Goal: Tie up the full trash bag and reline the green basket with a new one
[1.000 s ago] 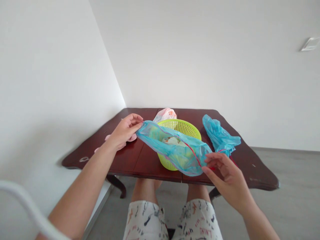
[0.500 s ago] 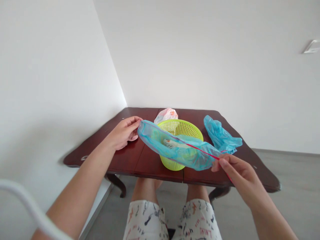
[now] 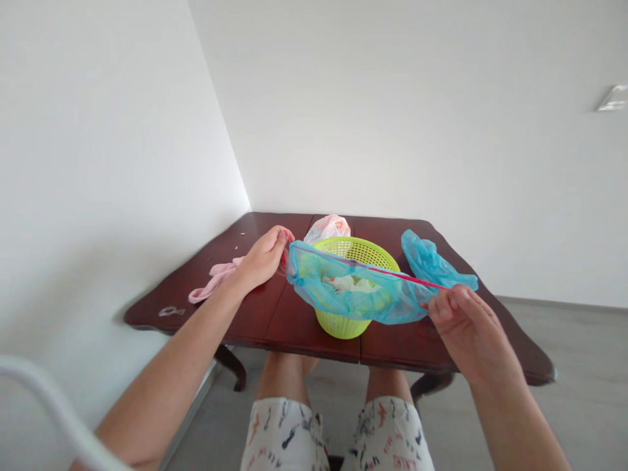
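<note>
A thin translucent blue bag (image 3: pixel 314 284) with a red drawstring (image 3: pixel 407 277) is stretched between my hands, above and in front of a yellow-green perforated basket (image 3: pixel 341 327). My left hand (image 3: pixel 269 255) is closed on the drawstring at the bag's left end. On the other side, my right hand (image 3: pixel 468 324) pinches the string's right part, next to the bag's right end. Through the bag's opening, something whitish (image 3: pixel 346 283) shows inside the basket.
On the dark red wooden table (image 3: pixel 294 327) lie a crumpled blue bag (image 3: pixel 432 261) at right, a white and pink plastic bag (image 3: pixel 330 227) behind the basket, a pink cloth (image 3: pixel 216 280) and a small clear item (image 3: pixel 171 311) at left. White walls stand behind and at left.
The red string is pulled straighter and bunches at my left hand. That hand has moved slightly right, uncovering the pink cloth. My right hand has shifted slightly up, and the bag's ends have drawn inward.
</note>
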### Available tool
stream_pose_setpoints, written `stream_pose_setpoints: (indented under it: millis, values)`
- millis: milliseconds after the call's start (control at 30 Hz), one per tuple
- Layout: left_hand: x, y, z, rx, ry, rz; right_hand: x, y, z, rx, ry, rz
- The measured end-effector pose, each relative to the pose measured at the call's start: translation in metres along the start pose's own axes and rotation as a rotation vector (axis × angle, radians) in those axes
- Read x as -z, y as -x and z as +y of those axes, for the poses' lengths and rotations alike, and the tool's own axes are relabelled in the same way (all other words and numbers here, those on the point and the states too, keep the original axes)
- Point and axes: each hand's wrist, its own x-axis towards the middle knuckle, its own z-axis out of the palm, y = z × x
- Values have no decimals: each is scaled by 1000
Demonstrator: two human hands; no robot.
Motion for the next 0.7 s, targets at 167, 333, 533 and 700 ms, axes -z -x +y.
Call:
stream_pose_setpoints:
  millis: [167,333,533,700]
  values:
    - [-2,-12,6,-95,-155,3,-8,-6,1,42,32,-3]
    - [-2,-19,19,-95,60,33,-10,-11,-5,29,-70,74]
    - [6,-17,36,62,454,-27,-8,-22,-8,-23,-233,78]
    - [7,-9,39,40,560,-49,-14,-27,-5,-47,-310,48]
